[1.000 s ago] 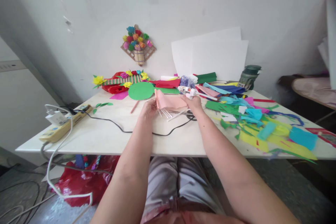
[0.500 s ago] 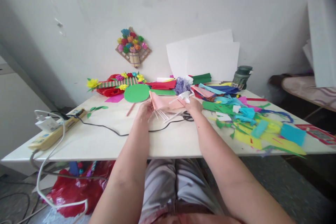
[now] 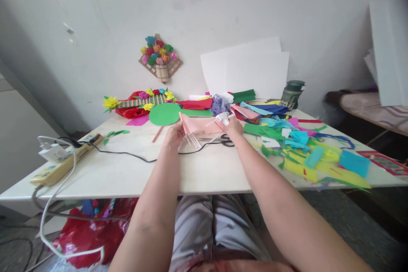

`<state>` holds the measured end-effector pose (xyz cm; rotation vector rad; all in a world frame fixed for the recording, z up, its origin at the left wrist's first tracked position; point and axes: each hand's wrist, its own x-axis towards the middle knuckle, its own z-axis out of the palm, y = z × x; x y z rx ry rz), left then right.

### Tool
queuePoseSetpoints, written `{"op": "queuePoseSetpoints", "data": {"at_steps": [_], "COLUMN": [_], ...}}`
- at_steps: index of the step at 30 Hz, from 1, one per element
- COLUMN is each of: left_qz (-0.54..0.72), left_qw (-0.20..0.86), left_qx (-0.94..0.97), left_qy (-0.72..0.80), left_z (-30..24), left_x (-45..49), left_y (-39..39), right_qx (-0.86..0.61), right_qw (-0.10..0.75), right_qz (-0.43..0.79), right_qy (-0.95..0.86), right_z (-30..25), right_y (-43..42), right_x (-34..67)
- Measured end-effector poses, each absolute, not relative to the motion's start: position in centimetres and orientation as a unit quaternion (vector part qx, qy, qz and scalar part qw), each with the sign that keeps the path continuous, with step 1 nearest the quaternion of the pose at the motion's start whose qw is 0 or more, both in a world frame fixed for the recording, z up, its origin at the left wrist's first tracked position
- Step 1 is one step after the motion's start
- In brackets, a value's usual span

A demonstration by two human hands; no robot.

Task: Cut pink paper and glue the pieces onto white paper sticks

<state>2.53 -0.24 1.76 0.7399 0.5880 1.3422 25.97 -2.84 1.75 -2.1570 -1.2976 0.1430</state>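
Note:
A pink paper sheet (image 3: pixel 199 125) is stretched between both hands over the middle of the white table (image 3: pixel 134 170). My left hand (image 3: pixel 174 134) pinches its left end, where several thin white sticks (image 3: pixel 193 139) poke out below. My right hand (image 3: pixel 234 127) is closed on the sheet's right end and also holds a small white piece (image 3: pixel 222 117). Black scissors (image 3: pixel 225 140) lie on the table just under my right hand.
A green paper circle (image 3: pixel 165 114) and paper-flower crafts (image 3: pixel 140 103) lie behind the hands. Coloured paper scraps (image 3: pixel 306 148) cover the table's right side. A power strip (image 3: pixel 60 163) with a black cable (image 3: pixel 134 155) sits at the left edge. White boards (image 3: pixel 245 70) lean on the wall.
Both hands and the pink paper have stayed together, shifting slightly away from me; the view has drifted a little to the right and the sticks now lie closer under the left hand.

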Motion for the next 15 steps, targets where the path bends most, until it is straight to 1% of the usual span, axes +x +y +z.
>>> {"op": "queuePoseSetpoints", "data": {"at_steps": [6,15], "left_qz": [0.59,0.599], "left_qw": [0.682,0.666], "left_qx": [0.33,0.312], "left_qy": [0.28,0.315], "left_z": [1.7,2.4], "left_x": [2.6,1.3], "left_y": [-0.5,-0.1], "right_qx": [-0.824,-0.798], "right_qw": [0.297,0.358], "right_qz": [0.035,0.021], "right_qy": [-0.481,-0.485], "right_z": [1.6,3.6], "right_y": [-2.8,-3.2], "right_x": [25.7,22.5]}}
